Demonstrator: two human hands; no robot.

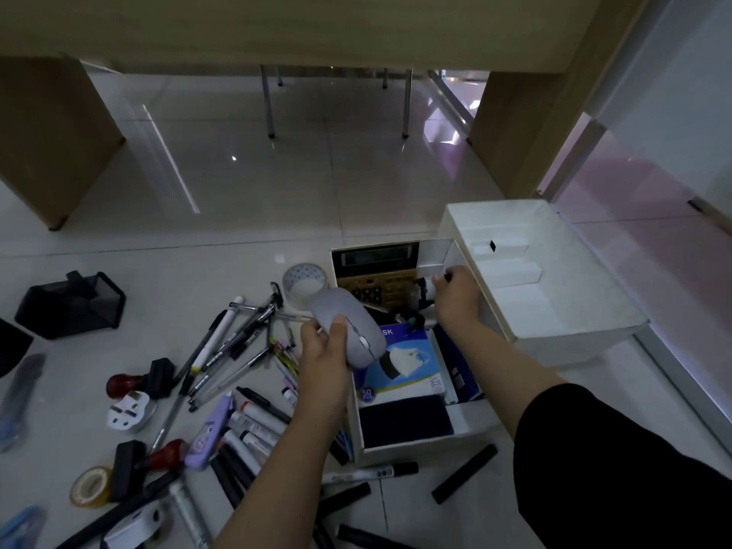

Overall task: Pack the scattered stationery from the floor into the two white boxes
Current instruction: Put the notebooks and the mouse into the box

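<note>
A grey wireless mouse (348,327) is gripped in the left hand (323,352), thumb curled over its top, and is held above the left rim of the nearer white box (420,443). The right hand (455,295) is reached into the far end of that box, its fingers curled around a small dark-and-white object (426,289) that cannot be identified. Inside the nearer box a gold-faced calculator (376,277) is seen at the far end, a blue box of face masks (404,370) in the middle and a dark flat pad (406,423) at the near end. A second white box (554,271), fitted with white dividers, is set just beside it on the right, tilted against its rim. On the tiled floor (237,231) to the left, a loose heap of pens (237,342) is scattered, with a patterned roll of tape (304,283) just beyond the mouse. Markers (257,422) and a lilac correction-tape dispenser (210,433) are strewn nearer the camera. Two red-handled stamps (126,384) (166,455), a white plug (128,412), a yellowish tape roll (92,486) and a black mesh holder (71,305) lie further left. Black sticks (463,473) are left on the floor in front of the nearer box. A black sleeve (618,461) covers the right upper arm.
</note>
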